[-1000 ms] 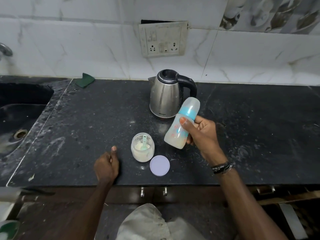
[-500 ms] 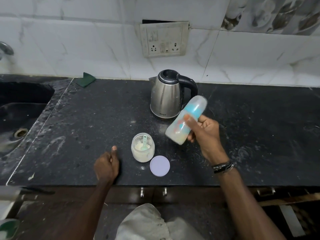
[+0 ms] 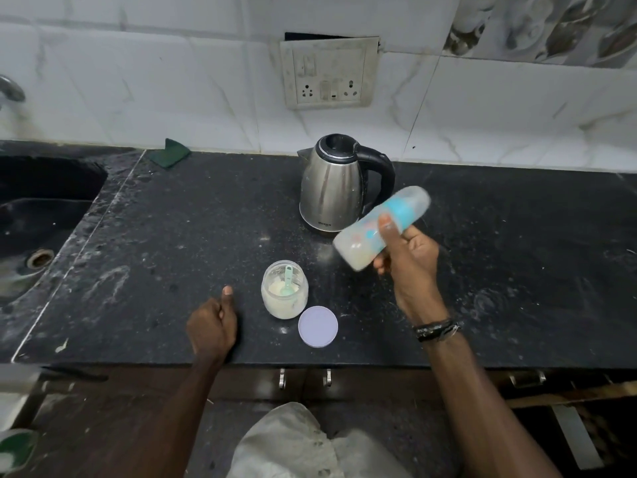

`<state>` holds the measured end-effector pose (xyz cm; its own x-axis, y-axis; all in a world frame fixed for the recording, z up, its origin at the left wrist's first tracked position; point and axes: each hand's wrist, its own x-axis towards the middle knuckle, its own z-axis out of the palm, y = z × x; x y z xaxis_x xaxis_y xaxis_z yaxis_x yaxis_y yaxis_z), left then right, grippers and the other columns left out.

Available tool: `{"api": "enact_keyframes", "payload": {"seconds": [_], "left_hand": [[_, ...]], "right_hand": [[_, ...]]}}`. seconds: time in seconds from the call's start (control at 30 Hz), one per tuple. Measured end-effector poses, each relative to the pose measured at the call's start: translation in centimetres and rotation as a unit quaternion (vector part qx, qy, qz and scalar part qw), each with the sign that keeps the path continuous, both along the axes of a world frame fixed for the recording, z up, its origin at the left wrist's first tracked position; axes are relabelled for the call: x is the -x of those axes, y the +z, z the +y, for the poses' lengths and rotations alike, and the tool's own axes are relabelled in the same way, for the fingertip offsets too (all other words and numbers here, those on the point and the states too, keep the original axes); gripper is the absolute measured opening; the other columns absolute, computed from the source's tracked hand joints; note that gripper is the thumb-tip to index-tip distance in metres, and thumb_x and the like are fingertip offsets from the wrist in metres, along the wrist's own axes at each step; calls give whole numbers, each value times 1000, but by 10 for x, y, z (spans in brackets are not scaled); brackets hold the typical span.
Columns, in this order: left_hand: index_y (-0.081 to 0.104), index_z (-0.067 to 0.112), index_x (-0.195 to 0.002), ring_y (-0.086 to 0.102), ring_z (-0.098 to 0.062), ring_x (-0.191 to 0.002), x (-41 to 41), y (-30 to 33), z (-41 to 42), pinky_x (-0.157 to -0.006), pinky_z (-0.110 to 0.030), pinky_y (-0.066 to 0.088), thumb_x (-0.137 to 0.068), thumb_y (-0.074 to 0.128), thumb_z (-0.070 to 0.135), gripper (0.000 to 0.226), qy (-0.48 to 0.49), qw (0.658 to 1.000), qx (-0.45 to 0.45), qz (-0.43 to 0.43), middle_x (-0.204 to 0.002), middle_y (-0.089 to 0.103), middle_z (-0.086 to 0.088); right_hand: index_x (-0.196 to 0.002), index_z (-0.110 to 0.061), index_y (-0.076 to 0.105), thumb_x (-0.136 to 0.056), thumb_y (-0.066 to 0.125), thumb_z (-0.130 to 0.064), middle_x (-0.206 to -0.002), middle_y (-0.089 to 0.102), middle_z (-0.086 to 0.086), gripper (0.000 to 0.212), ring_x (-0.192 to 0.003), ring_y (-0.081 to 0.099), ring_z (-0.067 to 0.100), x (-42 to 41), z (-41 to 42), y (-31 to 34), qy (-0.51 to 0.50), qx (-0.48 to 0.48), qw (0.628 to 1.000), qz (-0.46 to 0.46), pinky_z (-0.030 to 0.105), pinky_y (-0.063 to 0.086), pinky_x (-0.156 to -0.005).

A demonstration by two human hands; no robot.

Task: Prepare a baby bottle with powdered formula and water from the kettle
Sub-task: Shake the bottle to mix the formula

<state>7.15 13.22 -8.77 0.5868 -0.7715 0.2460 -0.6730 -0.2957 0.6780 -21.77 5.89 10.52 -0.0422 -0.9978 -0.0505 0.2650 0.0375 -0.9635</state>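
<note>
Shaking judged underway, to blend the contents | translucent plastic baby bottle with blue collar (image 3: 381,228) gripped tilted by right hand (image 3: 408,267) above dark stone table (image 3: 179,236), near steel kettle (image 3: 332,184) | left hand (image 3: 212,326) fisted, holding nothing, resting beside open powder jar (image 3: 284,289).

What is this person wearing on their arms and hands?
Both forearms are bare, with no sleeves in view and no gloves. The right wrist carries a stack of dark bands, black with pale flecks. The left hand and its wrist show no rings or bands.
</note>
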Motion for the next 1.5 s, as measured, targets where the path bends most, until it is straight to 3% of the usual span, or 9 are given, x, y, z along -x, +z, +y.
{"api": "enact_keyframes", "payload": {"seconds": [0.1, 0.23, 0.37, 0.73, 0.87, 1.0, 1.13, 1.3, 1.5], "left_hand": [[32, 16, -48, 39, -22, -41, 1, 1, 0, -50, -32, 33, -99, 38, 50, 61, -3, 1000, -8, 8, -44, 41, -5], [35, 12, -49, 42, -24, -43, 1, 1, 0, -51, -35, 35, -99, 40, 46, 61, 1, 1000, -9, 9, -46, 44, -9], [40, 6, -49, 43, -25, -44, 1, 1, 0, -51, -35, 36, -99, 41, 45, 63, -2, 1000, -14, 10, -47, 45, -10], [38, 6, -49, 41, -25, -42, 1, 1, 2, -50, -36, 36, -103, 45, 40, 64, -7, 1000, 6, 12, -46, 43, -10], [40, 2, -50, 42, -25, -43, 0, 0, 1, -49, -37, 38, -101, 42, 46, 67, -3, 1000, -3, 18, -46, 45, -11], [39, 6, -49, 40, -23, -42, 1, -1, 1, -49, -34, 36, -102, 43, 47, 67, -1, 1000, -5, 20, -45, 44, -8], [39, 7, -49, 41, -23, -42, 1, 0, 0, -50, -32, 33, -103, 45, 43, 65, 4, 1000, -8, 14, -46, 45, -10], [39, 8, -49, 41, -24, -42, 2, 2, 2, -50, -35, 36, -101, 48, 36, 60, -5, 1000, -3, 19, -46, 45, -11], [38, 10, -49, 44, -25, -43, 2, 2, 2, -52, -30, 31, -100, 47, 37, 58, -6, 1000, -6, 7, -46, 45, -8]], "right_hand": [[-100, -16, 73, -77, 81, -36, -77, 76, 12, 32, -41, 54, 9, 4, 9, -5, 117, 53, 990, 57, 19, 43, -37], [-97, -10, 70, -68, 81, -56, -71, 74, 6, 55, -42, 54, 6, 5, 1, -6, -8, 15, 999, -28, 17, 41, -37], [-99, -16, 74, -72, 80, -46, -78, 76, 10, 42, -45, 57, 10, 9, 8, -9, 108, 38, 991, 73, 19, 44, -39], [-96, -14, 72, -82, 75, -36, -70, 74, 3, 27, -42, 55, 6, 7, 0, -7, 56, 40, 997, 32, 17, 41, -37], [-109, -10, 70, -83, 78, -20, -86, 79, 4, 29, -63, 72, 11, 9, -3, -4, 133, 38, 980, 146, 16, 49, -45], [-100, -11, 71, -86, 74, -27, -72, 75, 6, 22, -43, 56, 7, 5, -3, -5, 64, 39, 995, 70, 18, 42, -37], [-105, -10, 71, -83, 77, -23, -81, 78, 3, 26, -53, 67, 6, 10, -3, -2, 152, 22, 971, 182, 17, 46, -42], [-103, -5, 70, -83, 75, -31, -72, 75, 5, 33, -42, 56, 6, 5, -7, 2, 40, 2, 996, 82, 18, 41, -37], [-101, -9, 71, -80, 75, -33, -69, 74, 7, 32, -40, 53, 7, 4, -1, -1, 97, 28, 992, 76, 18, 40, -36]]}}
